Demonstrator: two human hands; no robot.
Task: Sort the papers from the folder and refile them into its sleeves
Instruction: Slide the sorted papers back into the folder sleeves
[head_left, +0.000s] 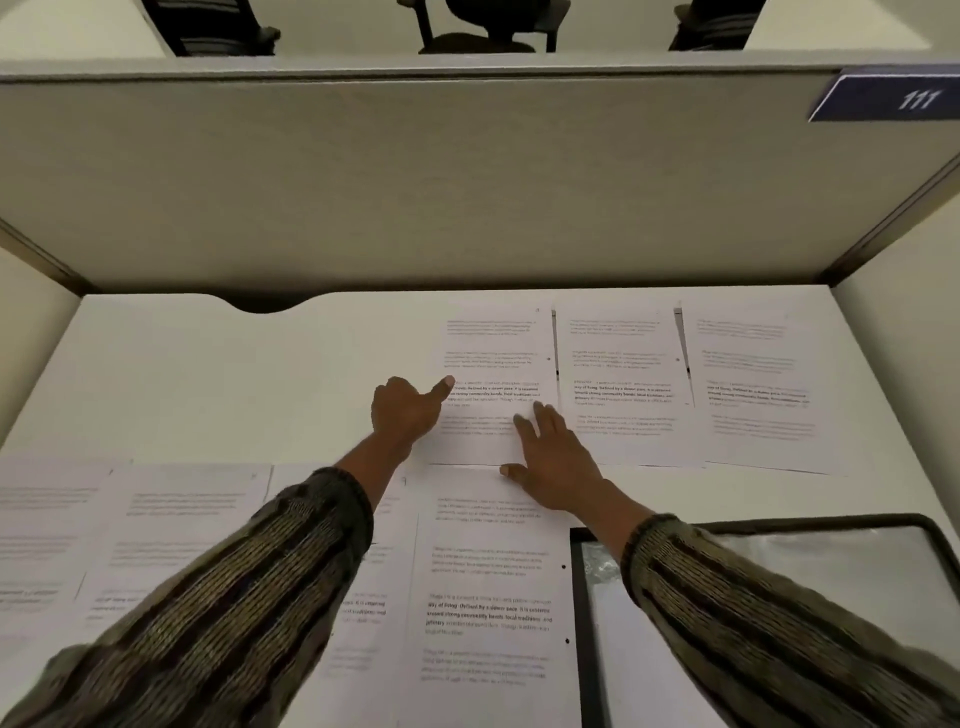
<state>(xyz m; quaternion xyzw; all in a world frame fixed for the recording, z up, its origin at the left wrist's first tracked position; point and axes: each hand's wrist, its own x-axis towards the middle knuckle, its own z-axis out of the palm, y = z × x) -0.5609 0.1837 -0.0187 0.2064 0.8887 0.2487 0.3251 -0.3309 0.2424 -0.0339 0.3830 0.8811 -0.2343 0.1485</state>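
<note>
Printed sheets lie in two rows on a white desk (208, 374). The far row holds three: a left sheet (493, 343), a middle sheet (618, 374) and a right sheet (753, 384). My left hand (405, 410) pinches the left sheet's left edge, thumb on top and fingers hidden beneath. My right hand (556, 457) rests flat on that sheet's lower right part with fingers spread. Several more sheets form the near row, one (488, 571) at the centre and others (171, 519) to the left. The black folder (577, 623) lies open at lower right, a clear sleeve (857, 571) showing.
Grey partition walls (467, 182) close the desk in at the back and both sides. A cable notch (265, 304) cuts the desk's back edge. A blue label reading 111 (893, 98) sits top right. Office chairs (483, 31) stand beyond the partition.
</note>
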